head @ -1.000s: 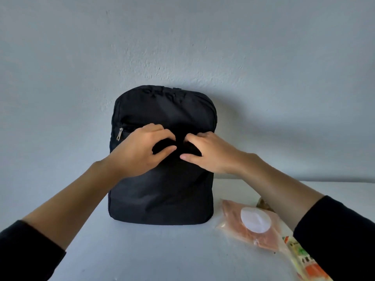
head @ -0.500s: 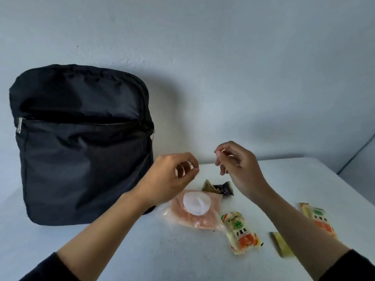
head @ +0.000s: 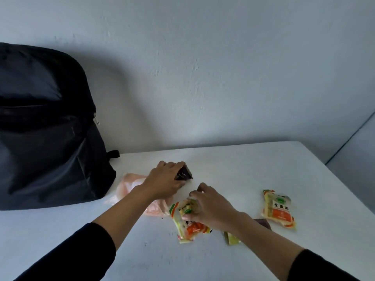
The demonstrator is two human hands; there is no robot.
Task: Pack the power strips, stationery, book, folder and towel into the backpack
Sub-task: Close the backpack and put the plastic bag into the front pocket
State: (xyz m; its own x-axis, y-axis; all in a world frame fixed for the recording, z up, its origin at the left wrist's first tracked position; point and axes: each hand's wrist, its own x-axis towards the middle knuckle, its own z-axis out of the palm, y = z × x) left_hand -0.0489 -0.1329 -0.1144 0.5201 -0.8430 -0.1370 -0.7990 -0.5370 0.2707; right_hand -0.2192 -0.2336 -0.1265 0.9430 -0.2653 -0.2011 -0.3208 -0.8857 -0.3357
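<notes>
A black backpack [head: 46, 128] stands upright at the left of the white table [head: 253, 163], leaning against the wall, its front pocket zip drawn across. My left hand [head: 165, 179] lies over a small dark packet [head: 185, 173] and grips it with curled fingers. My right hand [head: 211, 205] comes down on a yellow, orange and white snack packet [head: 187, 224], fingers curled round its upper end. A pink translucent pouch [head: 132, 183] lies beside the backpack, partly under my left forearm.
A second yellow and orange packet [head: 278, 209] lies at the right. A small yellow-green sachet [head: 232, 239] and a dark one [head: 263, 223] peek out beneath my right forearm. The table's right edge [head: 345, 191] runs diagonally close by.
Both hands left the backpack's front, moved right and dropped to the table. The left now grips the dark packet, the right the snack packet. The view shifted right.
</notes>
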